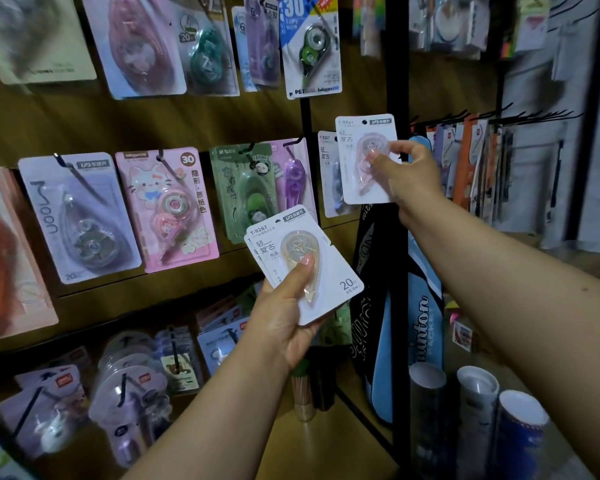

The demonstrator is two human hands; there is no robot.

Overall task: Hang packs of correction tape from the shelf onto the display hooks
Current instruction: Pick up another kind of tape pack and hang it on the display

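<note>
My right hand (407, 174) pinches a white pack of correction tape with a pink dispenser (357, 174) upright, at the right end of the middle hook row. Just behind it a similar white pack (328, 168) hangs on a hook. My left hand (284, 313) grips a small stack of white packs (326, 271) fanned out at centre; the top one shows a yellow dispenser. The hook under the raised pack is hidden by the card.
Other correction tape packs hang along the brown panel: a lilac pack (80, 216), a pink cat pack (168, 206), a green pack (243, 188). A black upright post (395, 64) bounds the panel. Blue racket bags (423, 323) and tubes (475, 403) stand at lower right.
</note>
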